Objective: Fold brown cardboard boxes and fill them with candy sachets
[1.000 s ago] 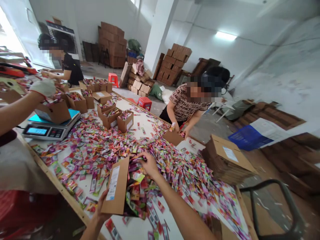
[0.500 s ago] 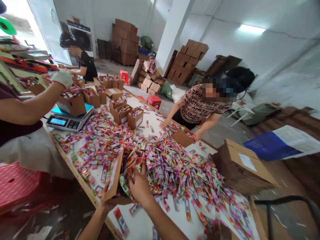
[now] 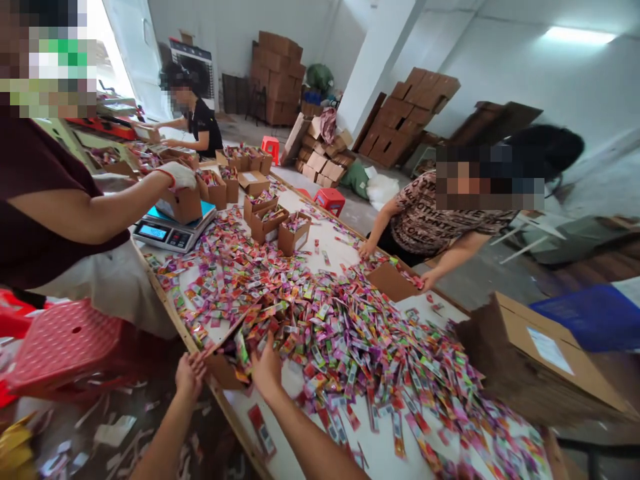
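Note:
At the near table edge, my left hand (image 3: 190, 375) is closed on the rim of a small cardboard box (image 3: 226, 372) that lies tilted with its mouth toward the packet heap. My right hand (image 3: 267, 367) is at the mouth of this box, its fingers curled over some small packets (image 3: 242, 348); its fingertips are partly hidden among them. A big heap of shiny, colourful small packets (image 3: 350, 333) spreads across the white table (image 3: 245, 403) beyond and to the right of my hands.
A co-worker's gloved hand (image 3: 180, 175) is at a box on a digital scale (image 3: 175, 230). Filled boxes (image 3: 294, 235) stand mid-table. Across the table, another person holds a box (image 3: 395, 280). Flattened cartons (image 3: 540, 353) are stacked at right; a red stool (image 3: 75, 347) stands at left.
My view has turned left, so the scene sits further right. The box in my left hand has tilted, its flap now seen edge-on. My right hand stays at its mouth.

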`<state>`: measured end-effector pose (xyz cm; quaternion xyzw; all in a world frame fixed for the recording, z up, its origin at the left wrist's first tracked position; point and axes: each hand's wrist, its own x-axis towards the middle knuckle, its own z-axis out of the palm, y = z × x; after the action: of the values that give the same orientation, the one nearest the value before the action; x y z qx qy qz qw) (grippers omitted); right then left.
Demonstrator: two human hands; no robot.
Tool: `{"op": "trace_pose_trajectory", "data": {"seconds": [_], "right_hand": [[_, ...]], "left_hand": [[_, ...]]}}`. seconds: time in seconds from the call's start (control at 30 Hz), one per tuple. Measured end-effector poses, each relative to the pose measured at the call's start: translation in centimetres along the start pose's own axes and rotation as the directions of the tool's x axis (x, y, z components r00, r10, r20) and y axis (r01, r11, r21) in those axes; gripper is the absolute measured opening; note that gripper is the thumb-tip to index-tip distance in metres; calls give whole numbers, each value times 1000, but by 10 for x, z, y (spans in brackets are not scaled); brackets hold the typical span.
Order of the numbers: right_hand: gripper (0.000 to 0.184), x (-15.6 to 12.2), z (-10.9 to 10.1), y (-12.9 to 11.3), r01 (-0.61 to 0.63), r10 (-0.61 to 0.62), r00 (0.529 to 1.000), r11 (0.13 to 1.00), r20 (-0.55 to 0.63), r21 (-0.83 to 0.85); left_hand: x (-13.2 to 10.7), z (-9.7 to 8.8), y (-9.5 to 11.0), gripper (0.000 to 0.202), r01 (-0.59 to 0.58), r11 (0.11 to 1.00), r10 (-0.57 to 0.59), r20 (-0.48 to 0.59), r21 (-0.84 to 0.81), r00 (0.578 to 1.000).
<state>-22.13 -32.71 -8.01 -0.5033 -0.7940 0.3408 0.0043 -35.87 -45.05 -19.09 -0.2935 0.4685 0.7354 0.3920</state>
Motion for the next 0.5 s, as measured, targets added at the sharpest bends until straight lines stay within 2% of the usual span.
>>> {"op": "trace_pose_trajectory", "data": {"seconds": [0.07,0.1,0.17,0.23,0.27,0.3,0.33,0.4,0.43,0.47,0.5], "right_hand": [[53,-4,11,-11,23,-16,998,993,63,-114],[46,-7,12,-16,51,-41,996,990,77,-134],[32,-9,0,-21,107,-104,994,993,44,-54],[23,-7,-25,-16,164,-160,986,977,-39,134],[23,-4,-42,-11,181,-165,982,960,-92,212],[27,0,-60,-3,182,-148,978,950,-149,252],[33,4,-78,6,168,-116,972,952,-205,257],[46,9,-110,27,90,-29,960,974,-280,206],[53,10,-122,39,34,20,957,983,-290,178],[60,8,-129,52,-18,65,956,987,-287,162],[65,3,-133,65,-55,99,956,985,-277,161]], "left_hand": [[-2,-3,16,25,-237,963,247,-73,128,966],[-5,-3,21,27,-326,925,341,-49,194,939],[-15,3,28,36,-460,835,466,59,301,883],[-26,14,34,47,-561,742,545,157,367,824],[-32,22,37,53,-629,656,598,223,417,770],[-37,31,41,57,-708,526,650,314,471,692],[-41,41,45,59,-780,350,679,433,519,593],[-48,64,55,46,-852,-24,607,685,522,403],[-50,77,61,32,-862,-146,530,774,485,346],[-52,90,66,17,-872,-199,464,827,447,318],[-55,103,72,7,-884,-216,418,857,415,301]]}}
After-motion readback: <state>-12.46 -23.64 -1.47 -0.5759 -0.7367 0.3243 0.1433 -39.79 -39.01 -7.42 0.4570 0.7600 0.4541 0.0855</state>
